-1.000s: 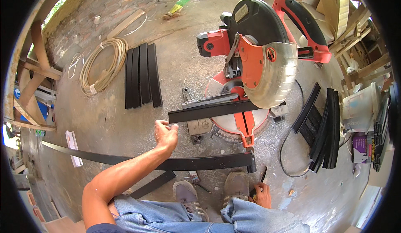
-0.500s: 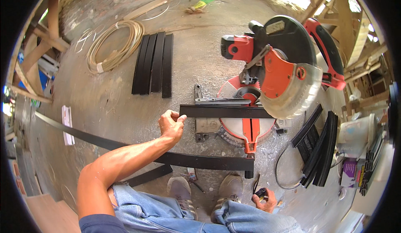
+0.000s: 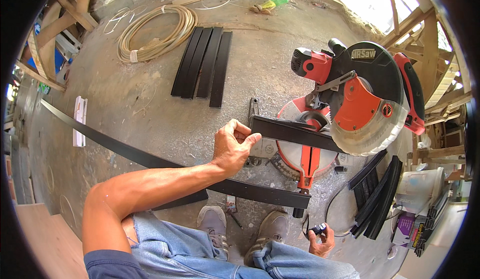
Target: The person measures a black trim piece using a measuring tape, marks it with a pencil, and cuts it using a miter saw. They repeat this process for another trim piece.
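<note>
My left hand [image 3: 232, 148] pinches the left end of a short black strip [image 3: 295, 133] between thumb and fingers. The strip lies slantwise across the base of a red and black miter saw [image 3: 367, 89], and the blade guard covers its right end. The saw head is raised. Low on the right, my right hand [image 3: 322, 244] is closed round a small black tape measure [image 3: 316, 229]. A long black strip [image 3: 255, 191] runs under my left forearm from the far left to just in front of the saw.
Several black strips [image 3: 205, 64] lie side by side beyond my left hand, near a coil of pale hose [image 3: 131, 35]. More black pieces [image 3: 382, 199] lie right of the saw, beside a whitish bucket [image 3: 419, 189]. A white profile piece [image 3: 79, 121] sits far left.
The short strip has turned, its left end now farther from me than its right, and stands askew to the saw's fence. My left hand stays on its end. The whole view has shifted somewhat.
</note>
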A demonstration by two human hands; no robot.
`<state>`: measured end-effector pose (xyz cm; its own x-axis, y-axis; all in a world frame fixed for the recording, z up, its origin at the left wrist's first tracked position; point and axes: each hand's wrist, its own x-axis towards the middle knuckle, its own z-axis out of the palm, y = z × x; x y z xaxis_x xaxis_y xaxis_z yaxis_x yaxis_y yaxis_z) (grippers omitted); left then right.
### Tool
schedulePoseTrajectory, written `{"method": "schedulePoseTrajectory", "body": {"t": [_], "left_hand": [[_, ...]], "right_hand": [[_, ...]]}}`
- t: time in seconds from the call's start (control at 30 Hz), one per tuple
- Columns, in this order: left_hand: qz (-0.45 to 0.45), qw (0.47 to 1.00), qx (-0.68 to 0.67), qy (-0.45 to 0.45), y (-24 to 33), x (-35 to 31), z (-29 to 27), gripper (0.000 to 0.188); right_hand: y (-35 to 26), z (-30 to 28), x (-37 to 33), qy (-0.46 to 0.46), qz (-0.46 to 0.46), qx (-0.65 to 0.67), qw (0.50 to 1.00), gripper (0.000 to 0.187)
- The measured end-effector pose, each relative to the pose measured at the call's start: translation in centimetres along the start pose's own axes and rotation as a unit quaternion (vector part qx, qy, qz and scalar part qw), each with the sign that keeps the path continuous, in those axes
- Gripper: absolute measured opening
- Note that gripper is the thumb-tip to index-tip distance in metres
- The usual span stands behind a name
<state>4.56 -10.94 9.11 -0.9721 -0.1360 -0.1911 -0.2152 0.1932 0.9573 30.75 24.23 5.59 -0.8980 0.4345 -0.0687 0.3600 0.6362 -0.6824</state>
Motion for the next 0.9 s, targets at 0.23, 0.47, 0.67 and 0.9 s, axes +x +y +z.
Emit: {"method": "schedulePoseTrajectory", "body": {"t": [0.23,0.47,0.67,0.9], "left_hand": [[-0.024,1.000,0.012,0.013,-3.0,0.6,-0.5,0.024],[-0.098,0.994,-0.036,-0.037,-8.6,1.8,-1.5,0.027],[0.171,0.970,0.049,-0.169,2.8,-0.5,-0.1,0.046],[0.223,0.842,0.215,-0.441,6.5,-0.8,3.7,0.068]], "right_hand": [[-5.7,-0.9,3.7,0.031,0.031,0.252,0.967,0.054],[-15.3,2.9,10.0,-0.112,0.044,0.533,0.837,0.048],[-19.2,8.8,12.3,-0.289,0.140,0.548,0.773,0.057],[-18.7,11.5,12.7,-0.345,0.174,0.602,0.699,0.044]]}}
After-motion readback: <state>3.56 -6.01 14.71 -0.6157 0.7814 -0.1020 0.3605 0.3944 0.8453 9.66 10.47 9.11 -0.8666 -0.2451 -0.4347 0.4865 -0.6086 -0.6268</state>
